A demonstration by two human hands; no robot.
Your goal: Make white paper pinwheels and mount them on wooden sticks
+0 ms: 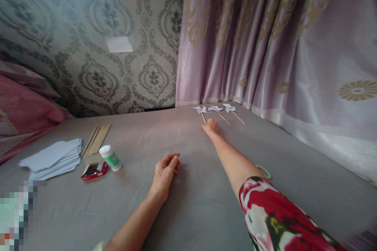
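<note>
My right hand (212, 126) reaches to the far side of the grey sheet, closed around the lower end of a wooden stick. That stick belongs to the leftmost paper pinwheel (201, 110), whose white folded head lies flat. Just right of it lie a second pinwheel (216, 108) and a third pinwheel (230, 108), sticks slanting toward me. My left hand (167, 168) rests over the middle of the sheet, fingers loosely curled and somewhat apart, with nothing visible in it.
On the left lie a stack of white paper (53, 159), several wooden sticks (98, 139), a small red box (94, 171) and a white-and-green glue stick (110, 158). A pale green ring-shaped thing (265, 171) is partly behind my right arm. A curtain (229, 47) hangs along the right.
</note>
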